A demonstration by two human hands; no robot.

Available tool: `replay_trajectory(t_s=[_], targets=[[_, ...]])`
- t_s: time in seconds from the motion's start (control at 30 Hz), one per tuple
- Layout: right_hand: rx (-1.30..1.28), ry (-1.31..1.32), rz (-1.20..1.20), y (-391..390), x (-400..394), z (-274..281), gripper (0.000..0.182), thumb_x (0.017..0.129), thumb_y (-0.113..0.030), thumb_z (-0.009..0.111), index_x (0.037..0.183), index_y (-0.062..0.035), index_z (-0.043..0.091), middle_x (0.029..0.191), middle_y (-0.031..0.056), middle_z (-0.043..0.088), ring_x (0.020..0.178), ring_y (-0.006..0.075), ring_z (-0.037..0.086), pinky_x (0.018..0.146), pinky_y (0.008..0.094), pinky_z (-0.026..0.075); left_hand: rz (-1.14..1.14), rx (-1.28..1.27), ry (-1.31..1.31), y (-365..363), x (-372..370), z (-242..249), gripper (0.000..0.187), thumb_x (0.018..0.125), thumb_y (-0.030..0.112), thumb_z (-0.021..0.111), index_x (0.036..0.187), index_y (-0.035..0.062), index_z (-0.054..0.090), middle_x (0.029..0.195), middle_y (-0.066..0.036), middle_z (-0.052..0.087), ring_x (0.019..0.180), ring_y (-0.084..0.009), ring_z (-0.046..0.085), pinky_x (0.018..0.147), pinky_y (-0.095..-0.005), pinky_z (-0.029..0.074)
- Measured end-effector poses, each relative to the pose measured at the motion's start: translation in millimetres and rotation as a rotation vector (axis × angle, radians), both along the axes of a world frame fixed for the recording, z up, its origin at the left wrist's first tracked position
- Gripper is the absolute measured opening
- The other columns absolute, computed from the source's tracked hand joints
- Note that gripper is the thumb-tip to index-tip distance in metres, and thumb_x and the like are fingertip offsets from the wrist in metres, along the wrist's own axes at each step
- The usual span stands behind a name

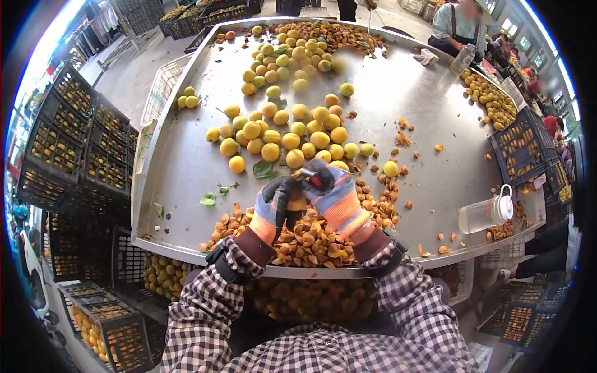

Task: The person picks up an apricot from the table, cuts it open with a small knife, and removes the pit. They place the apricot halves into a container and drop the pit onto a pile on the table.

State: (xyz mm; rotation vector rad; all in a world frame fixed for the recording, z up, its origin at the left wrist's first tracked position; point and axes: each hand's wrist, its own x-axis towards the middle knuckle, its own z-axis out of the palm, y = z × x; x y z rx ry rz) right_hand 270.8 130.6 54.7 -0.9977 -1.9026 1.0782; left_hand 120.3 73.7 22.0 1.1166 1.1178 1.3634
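My left hand (pixel 278 202), in an orange and grey glove with black fingers, is closed at the near middle of the metal table, its fingers curled round something hidden. My right hand (pixel 326 186), gloved alike, is closed beside it, with a small dark and red item at its fingers that is too unclear to name. The fingertips of both hands almost meet. Brown-orange pits or fruit pieces (pixel 311 239) are heaped under and between my hands. Just beyond them lie whole yellow fruits (pixel 290 141) and a green leaf (pixel 263 170).
A clear bottle with a white lid (pixel 486 212) lies on the right of the metal table (pixel 186 180). Black crates (pixel 522 146) of fruit stand at the right, others (pixel 68 137) at the left. A person (pixel 460 28) is at the far right edge.
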Motion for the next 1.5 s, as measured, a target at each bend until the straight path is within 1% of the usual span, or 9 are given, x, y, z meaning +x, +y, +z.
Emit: replay_trajectory(t_s=[0.1,0.2,0.37,0.67,0.83,1.03,1.13,1.23,1.5], targets=[[-0.195,0.323,-0.011,6.5,4.7,1.6,0.025,0.075,-0.005,0.073,0.095,-0.0008,0.058,0.088,0.0076,0.065,0.079,0.0101,0.060,0.071,0.0264,0.049,0.000,-0.241,-0.168,-0.9,6.3,23.7,0.042,0.095,0.041,0.048,0.104,0.0009,0.057,0.072,-0.003,0.058,0.046,-0.0093,0.049,0.041,-0.0222,0.036],[-0.071,0.135,-0.096,3.9,17.4,-0.9,0.023,0.076,-0.004,0.072,0.095,-0.0002,0.059,0.086,0.0072,0.065,0.078,0.0089,0.059,0.070,0.0265,0.049,-0.031,-0.252,-0.181,-1.2,-1.7,11.3,0.033,0.093,0.030,0.054,0.106,0.0007,0.060,0.087,-0.004,0.062,0.077,-0.0079,0.056,0.054,-0.0230,0.048],[0.093,-0.292,-0.171,-8.2,41.8,-9.8,0.027,0.078,-0.024,0.068,0.098,-0.0072,0.061,0.081,0.0160,0.065,0.079,0.0337,0.064,0.068,0.0395,0.050,0.043,-0.038,-0.007,18.2,-0.5,2.3,0.024,0.089,0.005,0.053,0.112,0.0016,0.060,0.101,-0.006,0.063,0.088,-0.0115,0.058,0.072,-0.0247,0.050],[-0.083,-0.304,-0.060,-10.4,50.4,-9.6,0.032,0.078,-0.025,0.067,0.104,-0.0090,0.060,0.089,0.0165,0.066,0.087,0.0343,0.063,0.073,0.0416,0.049,0.028,0.032,0.217,-3.8,4.2,-0.3,0.026,0.084,-0.002,0.052,0.109,0.0005,0.061,0.100,-0.011,0.063,0.094,-0.0192,0.059,0.086,-0.0304,0.045],[-0.094,-0.229,-0.078,-12.1,51.1,-4.6,0.031,0.082,-0.018,0.069,0.106,-0.0013,0.060,0.094,0.0129,0.068,0.086,0.0189,0.066,0.074,0.0305,0.050,0.001,-0.091,0.082,-10.8,9.7,22.9,0.026,0.089,0.000,0.050,0.113,0.0025,0.059,0.098,-0.008,0.061,0.073,-0.0134,0.060,0.062,-0.0249,0.050],[-0.071,-0.479,0.050,-12.7,53.6,6.1,0.030,0.082,-0.018,0.070,0.105,-0.0007,0.060,0.093,0.0119,0.068,0.083,0.0190,0.066,0.074,0.0304,0.050,0.010,-0.015,0.155,-13.5,13.6,20.6,0.026,0.091,0.001,0.048,0.115,0.0046,0.058,0.095,-0.005,0.061,0.065,-0.0095,0.058,0.051,-0.0214,0.047],[-0.132,-0.063,0.055,-14.4,45.5,-13.8,0.029,0.081,-0.015,0.070,0.104,-0.0015,0.060,0.092,0.0122,0.067,0.081,0.0207,0.065,0.073,0.0303,0.050,0.009,0.039,0.259,-12.6,18.2,13.4,0.028,0.090,-0.001,0.049,0.115,0.0046,0.058,0.094,-0.006,0.061,0.068,-0.0122,0.059,0.057,-0.0235,0.048],[-0.161,-0.118,0.079,-22.7,37.6,6.9,0.029,0.080,-0.014,0.071,0.104,-0.0026,0.060,0.092,0.0131,0.067,0.080,0.0220,0.064,0.072,0.0303,0.049,0.051,0.242,0.416,-14.9,23.8,3.7,0.033,0.086,-0.005,0.051,0.118,0.0014,0.057,0.104,-0.012,0.063,0.096,-0.0205,0.061,0.084,-0.0303,0.048],[0.139,-0.326,-0.097,-38.6,21.2,5.9,0.020,0.085,-0.025,0.062,0.090,-0.0074,0.055,0.079,0.0133,0.062,0.078,0.0347,0.060,0.062,0.0399,0.047,0.065,0.134,0.330,-17.0,22.5,-25.1,0.039,0.084,-0.008,0.049,0.121,0.0009,0.055,0.113,-0.016,0.061,0.102,-0.0255,0.061,0.088,-0.0316,0.047]])
